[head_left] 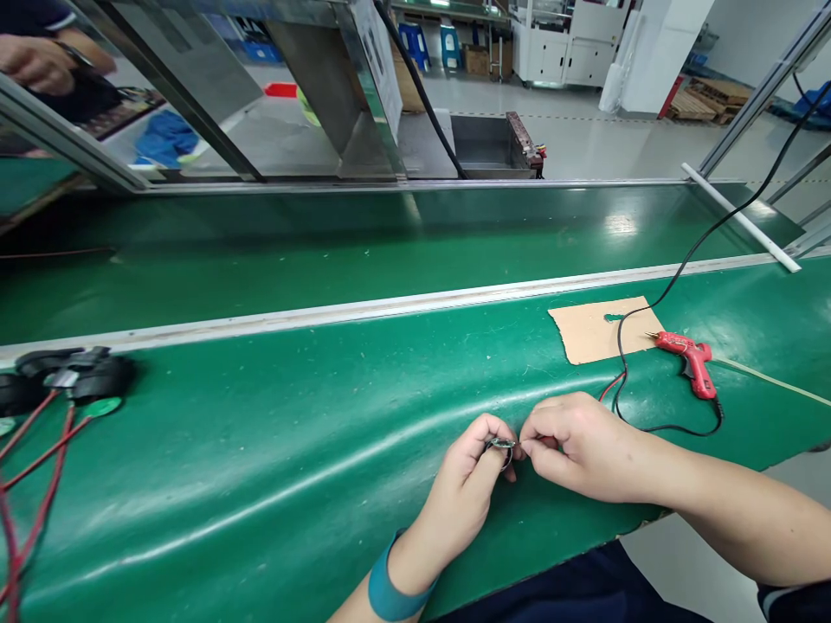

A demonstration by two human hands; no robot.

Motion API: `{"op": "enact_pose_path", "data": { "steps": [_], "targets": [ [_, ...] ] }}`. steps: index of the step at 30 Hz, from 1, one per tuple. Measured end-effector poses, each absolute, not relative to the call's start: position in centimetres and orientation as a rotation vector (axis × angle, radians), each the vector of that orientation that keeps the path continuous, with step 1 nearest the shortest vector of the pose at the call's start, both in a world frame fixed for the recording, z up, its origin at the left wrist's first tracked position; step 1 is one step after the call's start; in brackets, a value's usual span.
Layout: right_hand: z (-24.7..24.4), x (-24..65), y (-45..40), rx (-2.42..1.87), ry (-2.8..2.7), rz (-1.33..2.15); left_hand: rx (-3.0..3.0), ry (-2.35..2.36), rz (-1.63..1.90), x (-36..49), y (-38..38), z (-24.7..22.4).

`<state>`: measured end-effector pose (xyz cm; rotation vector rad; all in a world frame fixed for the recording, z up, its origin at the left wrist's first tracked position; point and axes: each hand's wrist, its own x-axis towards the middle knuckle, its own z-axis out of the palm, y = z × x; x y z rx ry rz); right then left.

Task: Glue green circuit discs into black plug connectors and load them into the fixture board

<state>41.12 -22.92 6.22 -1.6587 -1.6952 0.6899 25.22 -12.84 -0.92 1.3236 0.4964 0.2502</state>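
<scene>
My left hand [462,484], with a teal band [393,588] round its wrist, is closed on a small dark round part with a shiny rim [499,443]. What kind of part it is, I cannot make out. Close against it, the thumb and fingertips of my right hand [577,446] are pinched together at the part's right edge. Whatever they pinch is too small or hidden to name. Both hands are just above the green mat [260,484], near its front edge. To the right of them lies a red glue gun [692,356], its nozzle by a piece of cardboard [584,333].
A black cable [698,247] runs from the glue gun up to the frame at right. Black parts with red wires [78,376] lie at far left. A white strip [744,218] crosses the green belt [389,234]. Another person's hand [39,65] shows at upper left.
</scene>
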Motion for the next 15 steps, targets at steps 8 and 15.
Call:
{"op": "enact_pose_path", "data": {
  "steps": [8,15],
  "targets": [
    [5.6,40.8,-23.1,-1.806,-2.014,0.375,0.964,0.35,0.208,24.7,-12.4,-1.8],
    [5.9,40.3,-23.1,-1.801,-2.203,0.154,1.28,0.402,0.247,24.4,-12.6,-1.3]
  ]
}}
